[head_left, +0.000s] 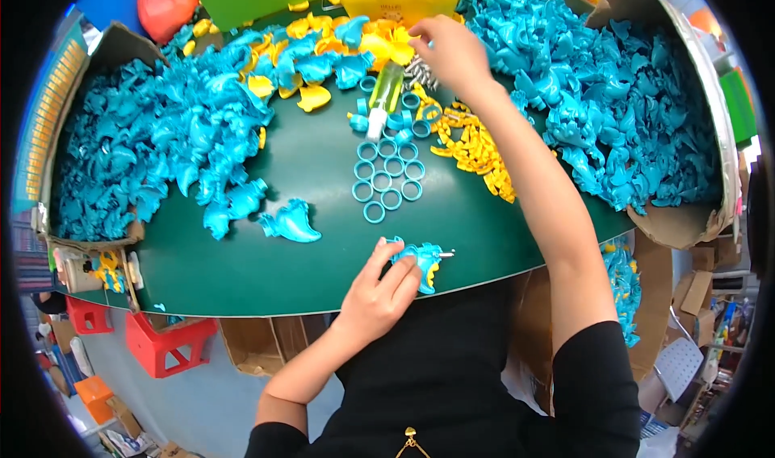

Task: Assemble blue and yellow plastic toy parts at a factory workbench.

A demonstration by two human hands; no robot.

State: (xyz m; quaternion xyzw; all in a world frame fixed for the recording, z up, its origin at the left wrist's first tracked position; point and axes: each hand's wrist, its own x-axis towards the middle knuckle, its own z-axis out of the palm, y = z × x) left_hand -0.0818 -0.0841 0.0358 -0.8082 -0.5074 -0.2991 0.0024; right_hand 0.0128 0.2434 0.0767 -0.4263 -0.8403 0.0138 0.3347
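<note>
On the table's near edge my left hand holds down a teal plastic shell. A bit of yellow plastic shows at its lower side, and a thin metal pin sticks out to the right. My right hand is stretched to the far side, its curved fingers apart at the edge of the yellow shell pieces. Small metal pins lie just under that hand. Between the hands, teal rings lie in a cluster, with a bottle of yellow-green liquid with a white cap behind them.
Teal shells fill cardboard boxes at left and right. A single teal shell lies left of centre. Small yellow parts are heaped beside my right forearm. A yellow bin of metal pieces stands at the back; a red stool is below left.
</note>
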